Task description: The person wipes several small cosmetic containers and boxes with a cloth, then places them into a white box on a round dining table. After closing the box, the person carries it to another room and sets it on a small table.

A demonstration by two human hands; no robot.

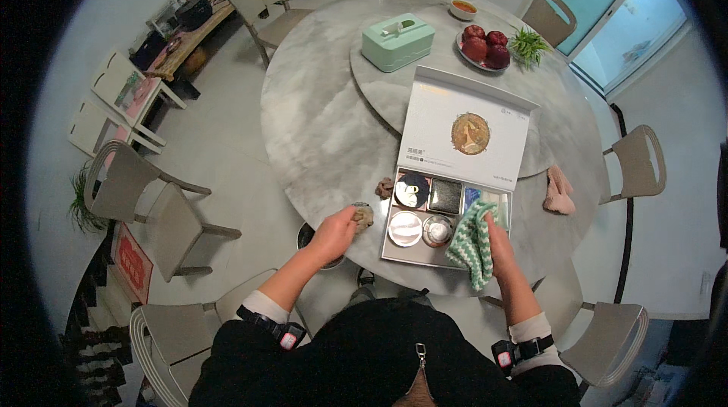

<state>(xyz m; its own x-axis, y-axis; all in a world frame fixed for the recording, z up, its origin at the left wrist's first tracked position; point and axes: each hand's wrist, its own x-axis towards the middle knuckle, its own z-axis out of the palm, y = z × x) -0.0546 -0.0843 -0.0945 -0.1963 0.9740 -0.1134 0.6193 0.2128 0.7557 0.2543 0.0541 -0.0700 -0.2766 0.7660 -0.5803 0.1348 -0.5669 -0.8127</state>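
Note:
My left hand (pixel 335 232) pinches a small crumpled tan fabric piece (pixel 363 217), possibly a hair scrunchie, over the table's near edge. In my right hand (pixel 500 243) hangs a green-and-white zigzag cloth (pixel 473 245). It covers the right part of an open white gift box (pixel 424 258), whose printed lid (pixel 432 123) leans back. Inside lie a round black-and-white item (pixel 412 190), a black square case (pixel 445 195), a round silver-topped container (pixel 405 228), a shiny round metal item (pixel 438 229) and a partly covered blue packet (pixel 472 198). A brown scrunchie-like piece (pixel 384 187) sits left of the box.
The round marble table (pixel 313 94) carries a turntable with a mint tissue box (pixel 398 43). Behind the gift box are a plate of red apples (pixel 485 48), a soup bowl (pixel 463 9) and a plant (pixel 529 46). A pink cloth (pixel 559 191) lies right. Chairs (pixel 170 219) surround the table.

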